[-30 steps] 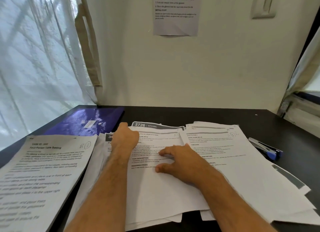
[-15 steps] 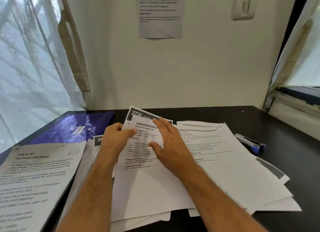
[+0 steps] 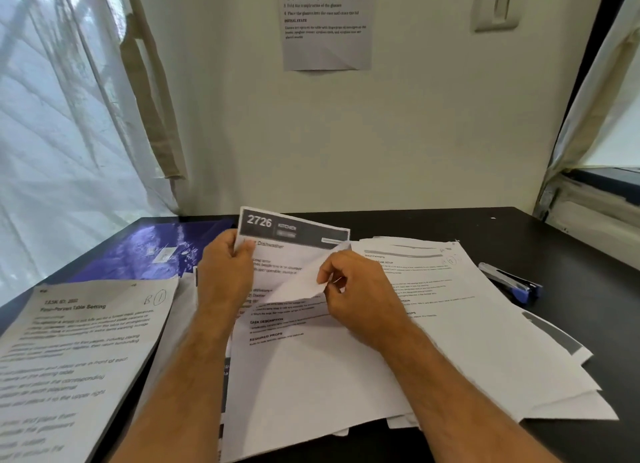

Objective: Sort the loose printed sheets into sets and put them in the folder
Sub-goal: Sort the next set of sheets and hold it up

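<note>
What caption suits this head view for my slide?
Left hand holds sheet 2726 while right hand peels back the top sheet, purple folder nearby.

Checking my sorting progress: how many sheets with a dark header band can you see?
3: the 2726 sheet in the left hand, one poking from the pile's right edge, one under the middle pile. Others may be hidden.

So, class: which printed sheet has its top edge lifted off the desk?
The sheet headed 2726, gripped by the left hand; the others lie flat.
</note>
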The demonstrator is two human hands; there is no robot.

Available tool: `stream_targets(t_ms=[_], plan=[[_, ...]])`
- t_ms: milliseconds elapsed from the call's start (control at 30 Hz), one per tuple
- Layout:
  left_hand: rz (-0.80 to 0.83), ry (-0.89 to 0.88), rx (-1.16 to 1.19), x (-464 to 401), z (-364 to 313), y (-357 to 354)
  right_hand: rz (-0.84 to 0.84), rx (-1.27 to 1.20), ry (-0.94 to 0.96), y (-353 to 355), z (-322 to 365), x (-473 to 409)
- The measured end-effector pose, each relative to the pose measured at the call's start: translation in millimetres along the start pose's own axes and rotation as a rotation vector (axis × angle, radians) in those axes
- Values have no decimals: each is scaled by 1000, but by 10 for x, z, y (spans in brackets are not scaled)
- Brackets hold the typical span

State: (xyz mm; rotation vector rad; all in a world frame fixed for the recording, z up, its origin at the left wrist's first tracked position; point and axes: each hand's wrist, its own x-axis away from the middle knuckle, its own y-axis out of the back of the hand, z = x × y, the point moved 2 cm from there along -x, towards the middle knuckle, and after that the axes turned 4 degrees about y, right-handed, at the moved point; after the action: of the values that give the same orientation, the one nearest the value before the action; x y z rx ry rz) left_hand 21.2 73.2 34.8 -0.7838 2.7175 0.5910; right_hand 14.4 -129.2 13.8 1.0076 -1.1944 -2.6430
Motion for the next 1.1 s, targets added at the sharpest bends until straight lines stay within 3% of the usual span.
stream_targets(t_ms=[367,600,767,833,1000,1100], plan=[[-118,166,58,-45,78,74,-85,-37,160,24,26,34],[-279,193,154,-29,23,143,-362,-55,295,90,-41,65],[-269,173,279,14,-31,134,-450,-54,304,95,-46,71],[-150,96,344,33,-81,157,-416,-69,265,80,-33,63],[571,-171,250,131,-215,106,-196,-100,46,44,-42,10],[668,-52,239,165,-213,49,-204,-18,44,42,-84,13]])
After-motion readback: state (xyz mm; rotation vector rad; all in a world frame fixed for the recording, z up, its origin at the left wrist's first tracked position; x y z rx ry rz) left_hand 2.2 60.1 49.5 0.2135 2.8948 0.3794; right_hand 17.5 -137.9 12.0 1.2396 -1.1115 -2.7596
